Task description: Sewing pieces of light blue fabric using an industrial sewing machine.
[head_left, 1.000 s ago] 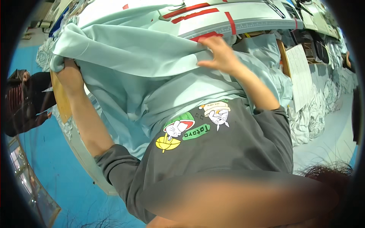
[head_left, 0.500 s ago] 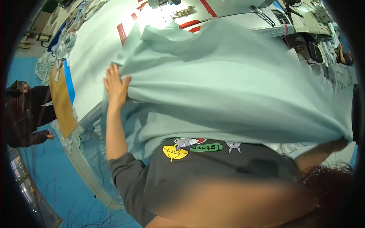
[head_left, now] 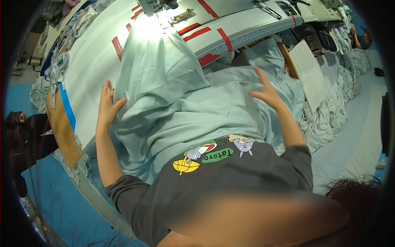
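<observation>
A large pale green cloth lies in loose folds over my lap and the front of the table. Its far end narrows up to the brightly lit needle area of a sewing machine. My left hand is at the cloth's left edge, fingers apart, holding nothing; whether it touches the cloth I cannot tell. Over the right part of the cloth, my right hand is spread and slightly blurred, with nothing in it.
The white tabletop carries red tape strips and a ruler edge. Metal tweezers lie at the far right. A white board and heaped pale cloth are right. Another person is at left.
The cloth, stretched wide to the right before, has dropped into folds. My right hand has let go of its far right end and come inward. My left hand has shifted slightly left and down.
</observation>
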Motion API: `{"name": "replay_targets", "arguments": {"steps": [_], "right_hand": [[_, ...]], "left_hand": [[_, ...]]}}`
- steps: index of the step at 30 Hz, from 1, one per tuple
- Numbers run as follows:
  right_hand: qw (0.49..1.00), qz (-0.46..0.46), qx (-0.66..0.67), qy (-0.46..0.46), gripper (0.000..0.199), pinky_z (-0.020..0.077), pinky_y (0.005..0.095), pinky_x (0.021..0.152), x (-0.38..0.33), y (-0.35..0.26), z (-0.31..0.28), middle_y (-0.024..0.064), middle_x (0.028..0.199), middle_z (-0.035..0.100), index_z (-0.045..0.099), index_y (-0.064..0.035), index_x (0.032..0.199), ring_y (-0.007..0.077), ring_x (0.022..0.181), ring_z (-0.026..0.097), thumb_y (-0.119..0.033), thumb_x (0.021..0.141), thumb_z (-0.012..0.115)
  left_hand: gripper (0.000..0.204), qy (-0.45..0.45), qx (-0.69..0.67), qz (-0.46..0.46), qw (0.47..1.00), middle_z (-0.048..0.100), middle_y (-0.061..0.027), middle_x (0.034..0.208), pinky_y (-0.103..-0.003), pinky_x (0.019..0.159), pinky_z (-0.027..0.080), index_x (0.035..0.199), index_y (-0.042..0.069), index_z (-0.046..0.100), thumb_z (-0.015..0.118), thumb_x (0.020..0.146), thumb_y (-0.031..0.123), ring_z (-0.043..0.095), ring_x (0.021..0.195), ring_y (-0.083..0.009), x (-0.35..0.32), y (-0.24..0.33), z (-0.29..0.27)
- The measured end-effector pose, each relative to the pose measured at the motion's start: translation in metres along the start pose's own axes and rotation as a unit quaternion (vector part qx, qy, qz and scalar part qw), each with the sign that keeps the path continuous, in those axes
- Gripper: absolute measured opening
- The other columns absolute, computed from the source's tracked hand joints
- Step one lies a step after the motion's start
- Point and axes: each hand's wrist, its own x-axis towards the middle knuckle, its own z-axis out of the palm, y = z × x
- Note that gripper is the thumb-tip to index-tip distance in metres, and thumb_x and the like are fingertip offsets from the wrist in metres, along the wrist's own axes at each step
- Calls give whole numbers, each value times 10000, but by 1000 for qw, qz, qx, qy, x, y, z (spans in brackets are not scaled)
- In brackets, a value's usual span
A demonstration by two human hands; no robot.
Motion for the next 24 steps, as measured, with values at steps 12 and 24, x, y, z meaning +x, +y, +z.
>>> {"name": "replay_targets", "arguments": {"steps": [12,24], "right_hand": [[947,16,132,-293,344,464,289,659,6,-142,23,28,830,652,629,15,1024,99,729,565,-248,814,701],[983,83,-5,-164,246,439,313,563,-88,-91,-11,94,657,615,651,-19,945,168,578,560,-222,808,682]], "left_hand": [[762,30,91,1,995,258,-199,1509,-423,1134,209,1443,43,278,666,828,271,254,1397,-321,-51,53,28],[613,236,123,-51,963,318,-171,1486,-549,1128,121,1421,113,368,576,908,376,250,1399,-343,-16,-38,42]]}}
